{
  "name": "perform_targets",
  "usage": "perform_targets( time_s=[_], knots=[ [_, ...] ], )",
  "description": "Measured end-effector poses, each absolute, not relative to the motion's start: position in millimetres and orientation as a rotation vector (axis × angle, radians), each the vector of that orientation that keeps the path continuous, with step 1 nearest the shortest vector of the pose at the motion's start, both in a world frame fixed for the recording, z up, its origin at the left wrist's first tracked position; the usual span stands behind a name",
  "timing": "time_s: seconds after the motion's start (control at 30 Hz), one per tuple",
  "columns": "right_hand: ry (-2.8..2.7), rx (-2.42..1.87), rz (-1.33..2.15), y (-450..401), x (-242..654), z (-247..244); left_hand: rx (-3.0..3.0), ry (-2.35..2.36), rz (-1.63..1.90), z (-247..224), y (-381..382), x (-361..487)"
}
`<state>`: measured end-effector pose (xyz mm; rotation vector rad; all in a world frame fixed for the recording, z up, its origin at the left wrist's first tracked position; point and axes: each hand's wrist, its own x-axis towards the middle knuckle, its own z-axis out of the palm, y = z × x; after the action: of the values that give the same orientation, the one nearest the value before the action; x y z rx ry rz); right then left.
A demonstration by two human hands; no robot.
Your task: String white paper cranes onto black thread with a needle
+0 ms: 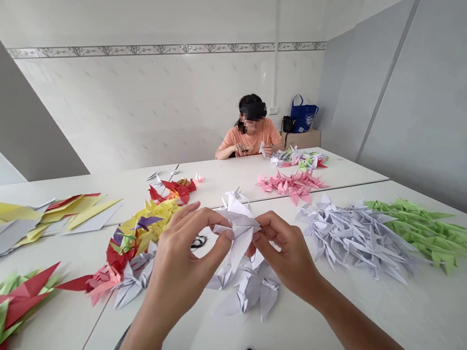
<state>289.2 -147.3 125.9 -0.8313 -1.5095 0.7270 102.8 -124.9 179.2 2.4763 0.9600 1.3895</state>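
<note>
One head-worn view, looking forward and down across the counter [440, 305].
From the wearer's side, it takes in the left hand [184, 256] and right hand [287, 255] close at the middle, a co-worker [250, 139] well beyond at the far edge, and the wall [159, 109] farthest back.

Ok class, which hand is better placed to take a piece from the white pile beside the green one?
Probably the right hand: it is nearer the white pile, while the left hand is farther off. Both hold a white folded paper piece.
</note>
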Motion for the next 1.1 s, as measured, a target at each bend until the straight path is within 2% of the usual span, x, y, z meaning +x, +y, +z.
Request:
perform_targets(
  time_s=[1.1],
  knots=[
    [-1.503, -0.862, 0.449, -149.8, 288.1, 125.0, 2.586, 0.952, 1.51, 176.2, -125.5, 103.9]
  ],
)
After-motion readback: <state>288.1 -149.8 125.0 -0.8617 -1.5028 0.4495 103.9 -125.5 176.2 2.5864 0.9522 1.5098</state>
